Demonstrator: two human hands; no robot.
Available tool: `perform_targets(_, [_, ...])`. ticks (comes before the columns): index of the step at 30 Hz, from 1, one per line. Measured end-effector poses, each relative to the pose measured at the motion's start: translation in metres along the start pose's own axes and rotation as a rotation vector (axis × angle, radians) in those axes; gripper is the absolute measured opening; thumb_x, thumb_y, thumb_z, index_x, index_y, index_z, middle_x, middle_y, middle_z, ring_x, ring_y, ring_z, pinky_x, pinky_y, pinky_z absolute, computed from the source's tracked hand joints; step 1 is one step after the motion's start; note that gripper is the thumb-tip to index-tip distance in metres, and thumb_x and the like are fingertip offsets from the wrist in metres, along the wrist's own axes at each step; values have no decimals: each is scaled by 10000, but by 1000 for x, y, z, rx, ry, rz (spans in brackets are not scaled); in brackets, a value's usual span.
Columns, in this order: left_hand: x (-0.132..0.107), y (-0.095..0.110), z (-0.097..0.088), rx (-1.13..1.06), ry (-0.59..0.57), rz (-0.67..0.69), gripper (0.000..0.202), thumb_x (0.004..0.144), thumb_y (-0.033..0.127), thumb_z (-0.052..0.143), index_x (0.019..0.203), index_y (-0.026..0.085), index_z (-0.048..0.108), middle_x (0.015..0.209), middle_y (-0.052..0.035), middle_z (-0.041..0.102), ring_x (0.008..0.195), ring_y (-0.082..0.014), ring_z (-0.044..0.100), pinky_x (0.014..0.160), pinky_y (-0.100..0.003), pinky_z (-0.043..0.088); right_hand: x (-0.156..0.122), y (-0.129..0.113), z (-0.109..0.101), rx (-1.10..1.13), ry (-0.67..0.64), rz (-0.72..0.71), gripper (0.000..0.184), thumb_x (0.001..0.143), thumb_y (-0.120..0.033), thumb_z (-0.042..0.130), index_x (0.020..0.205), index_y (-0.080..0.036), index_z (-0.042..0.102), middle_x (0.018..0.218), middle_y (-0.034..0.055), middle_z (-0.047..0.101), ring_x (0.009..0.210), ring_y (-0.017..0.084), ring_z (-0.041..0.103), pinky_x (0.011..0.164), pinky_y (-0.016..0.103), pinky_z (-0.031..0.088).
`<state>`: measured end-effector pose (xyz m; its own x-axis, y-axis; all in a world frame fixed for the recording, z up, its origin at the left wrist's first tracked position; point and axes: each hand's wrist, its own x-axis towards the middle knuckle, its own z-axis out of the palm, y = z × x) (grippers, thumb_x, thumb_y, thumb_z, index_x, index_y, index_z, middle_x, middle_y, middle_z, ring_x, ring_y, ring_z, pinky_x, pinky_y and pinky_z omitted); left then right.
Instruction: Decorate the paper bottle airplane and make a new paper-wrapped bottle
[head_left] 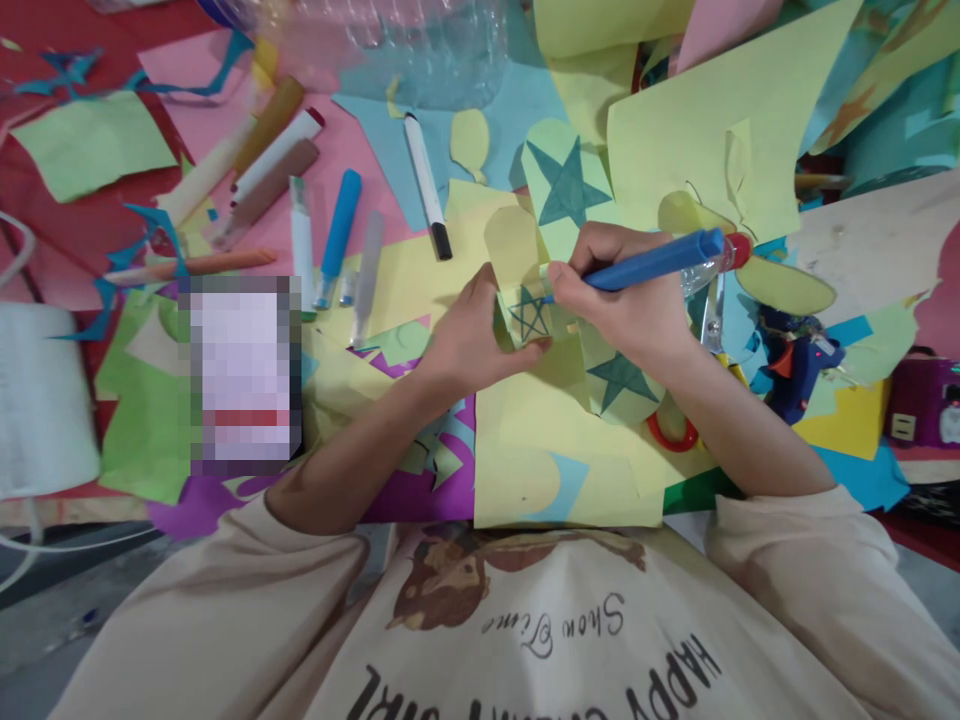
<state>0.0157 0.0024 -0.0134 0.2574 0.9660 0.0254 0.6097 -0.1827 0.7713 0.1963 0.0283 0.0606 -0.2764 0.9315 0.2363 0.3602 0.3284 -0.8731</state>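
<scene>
Your right hand (626,295) grips the blue marker (649,262), its tip beside the line-drawn star (530,314) on pale paper (517,282), between your hands, nearer than the far filled star (568,182). Your left hand (472,340) spreads thumb and fingers wide around it; press down firmly and use short strokes, working inward from each line.

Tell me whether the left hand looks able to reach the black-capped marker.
Probably yes: the black-capped marker lies just beyond the left hand, and only yellow paper shows between them.
</scene>
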Motion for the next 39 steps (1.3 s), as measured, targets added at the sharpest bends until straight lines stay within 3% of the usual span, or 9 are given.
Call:
perform_targets(5, [0,0,-1,-13,10,14,718,644,454,798,1224,219,447,1174,-100,636,1098,-350,644,831,-448,560,0,0,0,8,1,50,387,859,-231,629,567,-235,375,531,-45,407,519,108,392,507,285,403])
perform_targets(18, [2,5,-3,32,-14,5,675,650,405,770,1202,192,445,1149,-103,645,1086,-336,657,828,-411,559,1,-5,-1,33,-8,35,403,806,-128,595,555,-235,299,518,-60,342,495,85,339,492,285,297])
perform_targets(24, [1,3,-2,37,14,17,681,647,434,780,1196,211,443,1133,-89,649,1059,-330,669,792,-394,559,-1,0,-1,42,-22,65,399,865,-205,641,573,-232,370,542,-55,392,533,103,401,534,280,406])
perform_targets(31, [1,4,-3,20,3,4,673,643,431,792,1187,200,471,1113,-84,649,1066,-329,657,804,-409,563,1,-3,-2,7,-53,26,432,831,-156,641,553,-233,318,527,-58,343,504,92,354,504,286,361])
perform_targets(39, [1,3,-3,22,-9,13,704,656,445,782,1228,203,451,1159,-89,638,1093,-335,648,824,-417,559,0,1,-2,20,-45,54,388,878,-206,641,583,-228,391,554,-51,375,555,104,388,546,282,428])
